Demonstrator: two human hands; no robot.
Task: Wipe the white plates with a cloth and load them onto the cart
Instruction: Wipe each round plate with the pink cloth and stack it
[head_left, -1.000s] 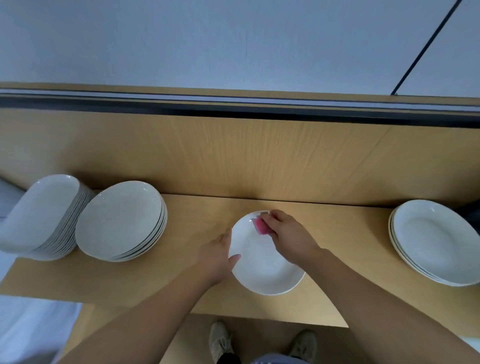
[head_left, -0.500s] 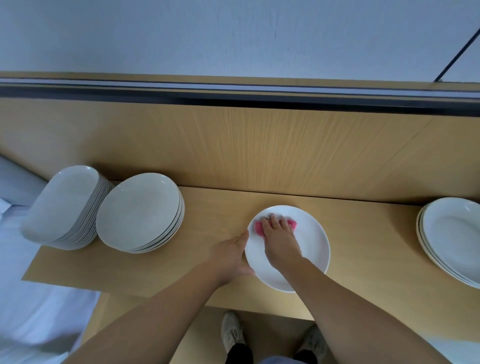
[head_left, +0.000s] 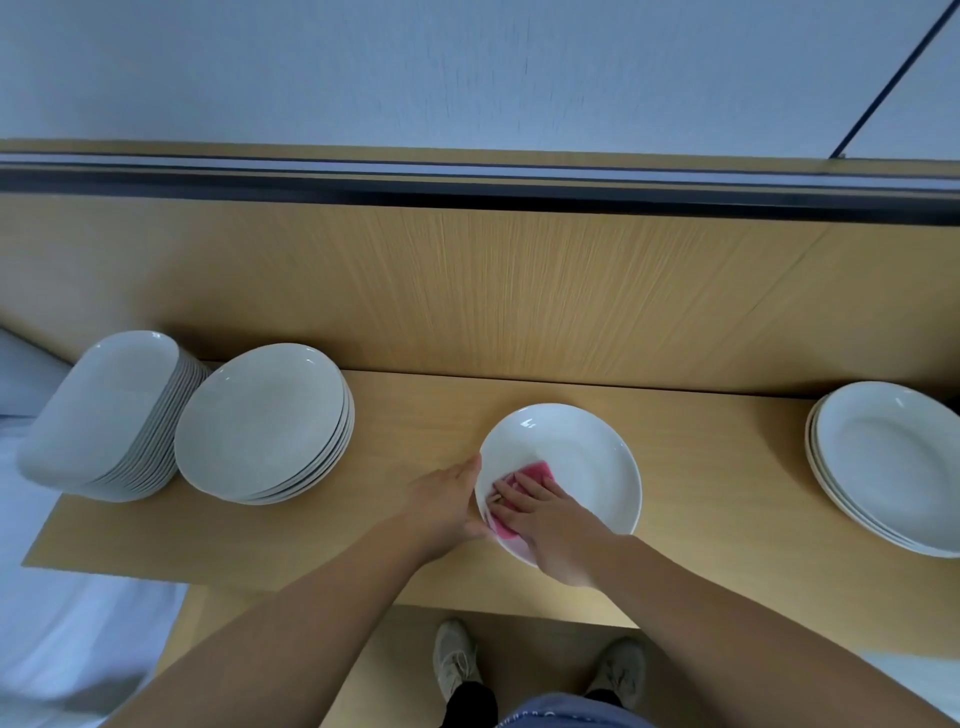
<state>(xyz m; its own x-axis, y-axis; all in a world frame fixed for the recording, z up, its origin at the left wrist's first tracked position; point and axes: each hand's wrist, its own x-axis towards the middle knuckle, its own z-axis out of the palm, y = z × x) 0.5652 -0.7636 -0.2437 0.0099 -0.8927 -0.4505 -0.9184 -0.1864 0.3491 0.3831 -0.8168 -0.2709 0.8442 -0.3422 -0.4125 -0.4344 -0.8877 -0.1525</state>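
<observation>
Your right hand (head_left: 550, 525) has swept the pink cloth (head_left: 535, 472) from the far rim to the near-left of the white plate (head_left: 587, 452), fingers flat, pressing. Your left hand (head_left: 447, 499) braces the rim, fingers straight. The plate sits on the wooden counter (head_left: 415, 415). Judgement: wiping is unfinished, loading not begun.

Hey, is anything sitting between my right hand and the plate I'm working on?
Only the pink cloth. It lies under the fingers of the right hand, pressed flat onto the white plate. The left hand rests directly against the plate's left rim, with nothing visible between them.
</observation>
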